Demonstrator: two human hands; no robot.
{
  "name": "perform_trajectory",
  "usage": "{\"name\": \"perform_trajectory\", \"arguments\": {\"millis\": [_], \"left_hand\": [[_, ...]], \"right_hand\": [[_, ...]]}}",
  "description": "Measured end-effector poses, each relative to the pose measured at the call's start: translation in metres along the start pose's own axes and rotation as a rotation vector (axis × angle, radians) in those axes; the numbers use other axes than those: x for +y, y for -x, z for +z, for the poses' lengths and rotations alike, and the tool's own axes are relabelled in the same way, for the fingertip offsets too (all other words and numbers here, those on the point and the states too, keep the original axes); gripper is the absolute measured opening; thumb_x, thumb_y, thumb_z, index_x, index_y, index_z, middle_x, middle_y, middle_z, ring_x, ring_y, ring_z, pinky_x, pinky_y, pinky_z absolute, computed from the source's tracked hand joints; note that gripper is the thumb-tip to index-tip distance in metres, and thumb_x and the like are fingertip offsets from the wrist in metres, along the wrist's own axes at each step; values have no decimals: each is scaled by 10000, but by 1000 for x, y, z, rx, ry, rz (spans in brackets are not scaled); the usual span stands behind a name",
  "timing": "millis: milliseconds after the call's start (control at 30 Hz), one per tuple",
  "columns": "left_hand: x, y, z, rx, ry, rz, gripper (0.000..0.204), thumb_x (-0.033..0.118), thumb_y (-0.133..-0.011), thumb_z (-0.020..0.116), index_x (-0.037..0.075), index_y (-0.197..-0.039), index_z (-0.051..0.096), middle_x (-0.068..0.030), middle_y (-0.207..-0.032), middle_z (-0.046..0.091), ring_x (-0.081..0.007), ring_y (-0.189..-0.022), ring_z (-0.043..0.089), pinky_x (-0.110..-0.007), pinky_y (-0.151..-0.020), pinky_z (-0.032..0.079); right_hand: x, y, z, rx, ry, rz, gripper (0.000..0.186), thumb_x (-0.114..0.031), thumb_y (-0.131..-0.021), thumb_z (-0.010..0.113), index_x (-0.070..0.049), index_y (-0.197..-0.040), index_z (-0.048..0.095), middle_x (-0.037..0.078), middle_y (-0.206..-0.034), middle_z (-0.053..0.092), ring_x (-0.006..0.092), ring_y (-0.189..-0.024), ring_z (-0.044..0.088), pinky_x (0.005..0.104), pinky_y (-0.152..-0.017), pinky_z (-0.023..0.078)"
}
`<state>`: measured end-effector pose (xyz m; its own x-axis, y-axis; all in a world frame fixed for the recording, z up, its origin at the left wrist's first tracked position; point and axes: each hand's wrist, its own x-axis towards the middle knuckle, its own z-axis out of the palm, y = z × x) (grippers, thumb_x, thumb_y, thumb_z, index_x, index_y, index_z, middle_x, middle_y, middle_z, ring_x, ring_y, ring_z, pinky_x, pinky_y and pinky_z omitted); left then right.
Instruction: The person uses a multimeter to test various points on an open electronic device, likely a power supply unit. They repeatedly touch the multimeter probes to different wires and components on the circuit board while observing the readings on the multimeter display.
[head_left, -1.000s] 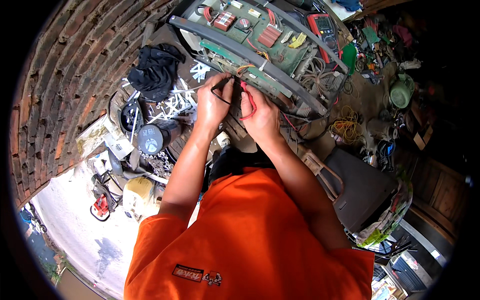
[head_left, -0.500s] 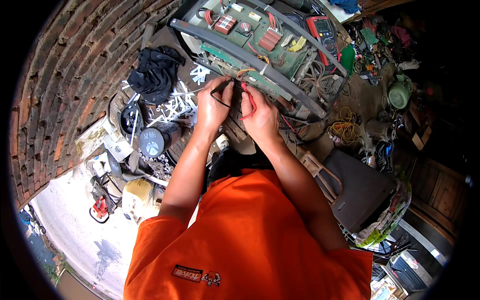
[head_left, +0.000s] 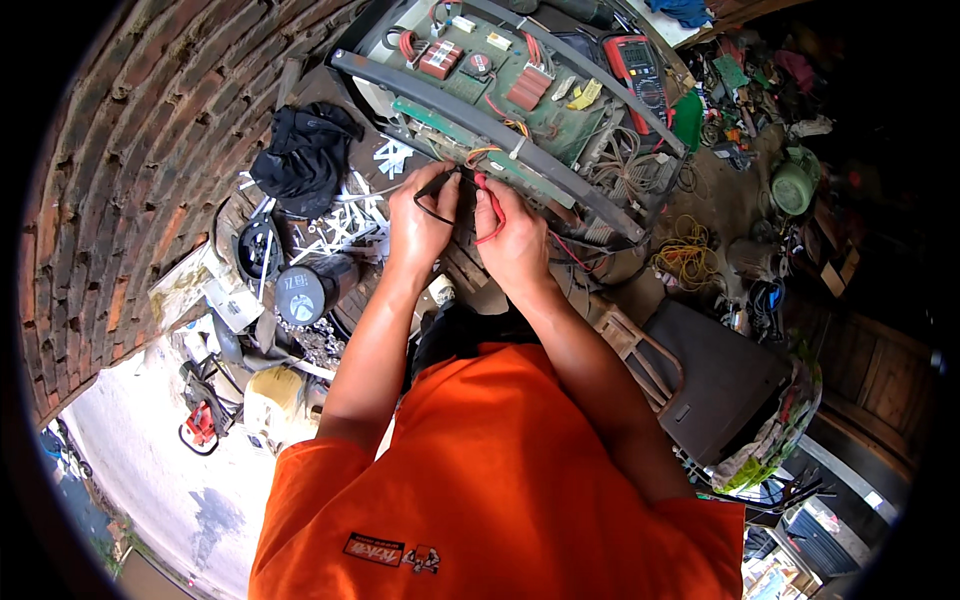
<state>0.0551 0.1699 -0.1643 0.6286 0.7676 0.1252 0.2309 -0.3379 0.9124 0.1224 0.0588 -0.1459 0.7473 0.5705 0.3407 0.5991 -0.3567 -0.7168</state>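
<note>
My left hand (head_left: 418,222) is closed round a black test probe (head_left: 438,184), its lead looping over the fingers. Opposite it, my right hand (head_left: 517,242) grips a red test probe (head_left: 482,183), whose red lead curls past the thumb. Both probe tips point at the near side of an opened machine (head_left: 430,128) with a grey metal frame; whether they touch a contact there is too small to tell. Inside the machine lies a green circuit board (head_left: 560,138) with reddish blocks, wires and connectors. A red and black multimeter (head_left: 640,72) rests at the machine's right end.
A black cloth (head_left: 305,155), scattered white strips (head_left: 345,222) and a dark round container (head_left: 303,294) lie left of my arms. To the right are tangled yellow wire (head_left: 688,252), a wooden stool (head_left: 635,350) and a dark flat panel (head_left: 715,375). A brick wall (head_left: 140,170) bounds the left.
The whole scene, machine and multimeter included, has shifted slightly leftward in view. Both hands keep their probes at the machine's near side, with little change in grip.
</note>
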Motion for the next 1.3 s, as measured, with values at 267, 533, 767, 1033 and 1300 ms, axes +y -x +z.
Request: {"name": "perform_trajectory", "arguments": {"millis": [267,533,767,1033,1300], "left_hand": [[-6,0,3,0,36,14,146,69,-875,671,-24,-986,686,-213,-900,692,-351,-796,694,-370,-730,542],[-4,0,1,-8,25,26,145,42,-867,676,-31,-991,690,-200,-890,698,-305,-767,697,-361,-717,544],[-3,-1,0,-11,14,49,148,41,-863,673,-32,-991,691,-211,-903,699,-326,-791,703,-369,-731,549],[-3,-1,0,-14,6,62,164,39,-882,661,-52,-1018,682,-190,-901,706,-243,-769,689,-329,-710,543],[3,0,2,12,13,64,151,39,-866,675,-38,-995,686,-211,-909,696,-334,-789,698,-369,-730,548]], "right_hand": [[-3,-3,6,-11,70,22,198,-154,-926,601,-2,-1047,637,229,-892,685,414,-788,676,480,-681,556],[-7,-2,10,-41,124,17,246,-182,-943,563,25,-1068,609,246,-862,676,410,-726,677,467,-646,563],[-10,-2,10,-76,133,90,218,-170,-939,594,10,-1062,605,236,-929,687,423,-798,673,489,-687,557],[-7,-1,12,-50,131,47,250,-187,-947,565,22,-1077,608,249,-901,681,417,-752,676,475,-660,565],[-6,-1,14,-20,112,14,255,-189,-949,560,24,-1083,604,246,-865,676,411,-720,675,476,-638,560]]}}
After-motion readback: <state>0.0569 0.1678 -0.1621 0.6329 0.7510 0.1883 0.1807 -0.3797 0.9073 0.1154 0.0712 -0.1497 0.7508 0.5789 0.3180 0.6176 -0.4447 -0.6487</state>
